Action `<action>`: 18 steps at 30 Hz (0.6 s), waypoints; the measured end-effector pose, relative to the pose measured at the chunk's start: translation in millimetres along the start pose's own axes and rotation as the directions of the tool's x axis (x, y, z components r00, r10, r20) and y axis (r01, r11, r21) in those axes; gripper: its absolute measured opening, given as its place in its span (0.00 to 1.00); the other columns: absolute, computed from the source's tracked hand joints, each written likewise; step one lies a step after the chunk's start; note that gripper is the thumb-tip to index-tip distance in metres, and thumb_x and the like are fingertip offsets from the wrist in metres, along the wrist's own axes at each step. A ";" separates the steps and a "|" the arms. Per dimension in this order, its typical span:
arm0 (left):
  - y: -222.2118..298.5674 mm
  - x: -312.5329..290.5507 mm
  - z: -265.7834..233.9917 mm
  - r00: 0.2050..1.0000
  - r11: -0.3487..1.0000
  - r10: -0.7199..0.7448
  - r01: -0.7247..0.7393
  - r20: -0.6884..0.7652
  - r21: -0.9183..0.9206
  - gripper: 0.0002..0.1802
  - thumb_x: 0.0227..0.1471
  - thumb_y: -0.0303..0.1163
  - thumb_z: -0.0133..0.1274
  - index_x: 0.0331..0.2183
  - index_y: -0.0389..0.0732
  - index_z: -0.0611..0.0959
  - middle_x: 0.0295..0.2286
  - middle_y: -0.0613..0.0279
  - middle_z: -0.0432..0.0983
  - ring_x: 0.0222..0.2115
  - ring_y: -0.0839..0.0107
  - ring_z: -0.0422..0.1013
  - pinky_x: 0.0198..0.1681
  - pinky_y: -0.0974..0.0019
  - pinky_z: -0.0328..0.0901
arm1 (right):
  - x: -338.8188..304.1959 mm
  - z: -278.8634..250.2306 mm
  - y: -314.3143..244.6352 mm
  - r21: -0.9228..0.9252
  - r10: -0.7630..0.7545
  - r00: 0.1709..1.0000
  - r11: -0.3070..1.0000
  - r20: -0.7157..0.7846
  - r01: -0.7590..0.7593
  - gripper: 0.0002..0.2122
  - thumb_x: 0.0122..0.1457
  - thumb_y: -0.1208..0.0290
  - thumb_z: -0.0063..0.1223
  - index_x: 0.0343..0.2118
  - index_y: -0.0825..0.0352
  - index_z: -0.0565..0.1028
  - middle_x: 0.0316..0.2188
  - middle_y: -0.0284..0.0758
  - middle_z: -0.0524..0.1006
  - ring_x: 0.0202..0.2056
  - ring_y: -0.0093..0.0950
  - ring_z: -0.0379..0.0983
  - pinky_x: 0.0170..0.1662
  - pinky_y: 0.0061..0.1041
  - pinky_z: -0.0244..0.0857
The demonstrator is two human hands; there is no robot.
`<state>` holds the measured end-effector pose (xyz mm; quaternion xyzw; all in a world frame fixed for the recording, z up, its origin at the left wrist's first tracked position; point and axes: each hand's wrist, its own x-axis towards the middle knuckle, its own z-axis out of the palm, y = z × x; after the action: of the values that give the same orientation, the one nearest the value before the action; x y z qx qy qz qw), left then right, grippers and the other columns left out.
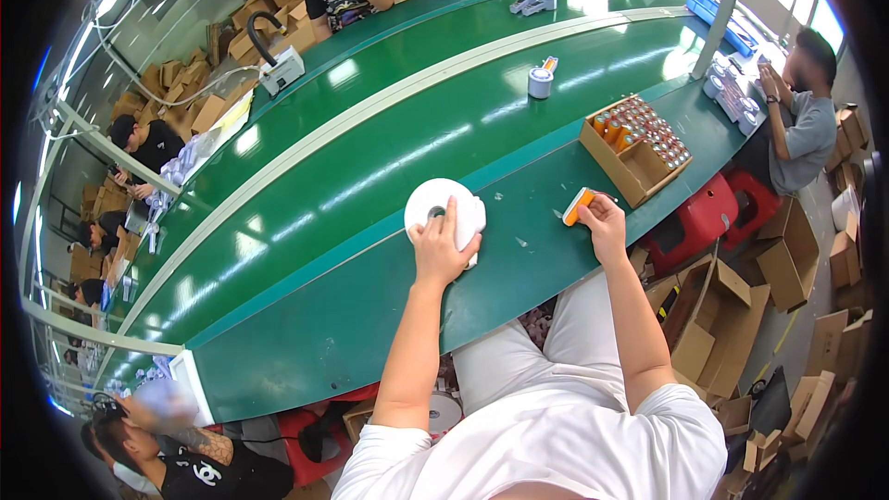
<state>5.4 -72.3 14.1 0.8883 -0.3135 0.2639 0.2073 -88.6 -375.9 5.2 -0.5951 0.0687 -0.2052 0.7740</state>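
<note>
Evidently unjoined as yet, the orange cylindrical battery [578, 207] is pinched in the right hand's [607, 224] fingertips, with the white round housing [427, 195] apart from it at nine o'clock. The left hand [443, 252] lies over that housing; how firmly, I cannot tell. More batteries [645, 126] wait in the cardboard box [606, 166] at one o'clock from the right hand.

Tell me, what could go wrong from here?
The small orange piece could slip: only the right hand pinches it. The white, round, plastic-looking device might shift if the left hand, alone on it, loosened. The open brown cardboard box near the right hand could be knocked, perhaps spilling its orange cylinders.
</note>
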 end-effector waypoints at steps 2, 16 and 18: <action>-0.6 -1.4 -1.2 0.976 0.985 -0.154 0.163 0.152 -0.051 0.46 0.46 0.54 0.56 0.60 0.37 0.65 0.41 0.48 0.75 0.48 0.56 0.68 0.46 0.53 0.51 | 0.6 -11.5 -7.3 0.026 -0.002 0.992 1.000 -0.127 0.006 0.14 0.57 0.79 0.59 0.44 0.74 0.72 0.38 0.35 0.78 0.38 0.21 0.76 0.43 0.19 0.70; 0.0 -4.4 9.1 0.989 0.994 -0.107 0.103 0.099 0.043 0.44 0.45 0.51 0.56 0.60 0.38 0.66 0.33 0.54 0.76 0.38 0.60 0.71 0.45 0.54 0.51 | -43.9 -72.4 -25.7 -0.164 -0.223 0.846 0.973 -0.485 0.163 0.16 0.54 0.81 0.61 0.45 0.74 0.71 0.36 0.36 0.76 0.35 0.21 0.75 0.40 0.18 0.71; -1.9 -7.1 6.3 0.986 0.991 -0.128 0.123 0.106 0.052 0.45 0.45 0.52 0.56 0.60 0.38 0.66 0.33 0.55 0.76 0.38 0.61 0.71 0.44 0.55 0.51 | -43.7 -66.0 -34.5 -0.195 -0.276 0.859 0.958 -0.432 0.210 0.16 0.53 0.83 0.61 0.45 0.74 0.70 0.37 0.36 0.76 0.37 0.23 0.76 0.43 0.19 0.72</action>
<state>4.1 -71.2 4.6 0.9239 -0.2616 0.2085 0.1857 -159.4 -424.5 13.3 -0.5876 0.1865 -0.4292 0.6601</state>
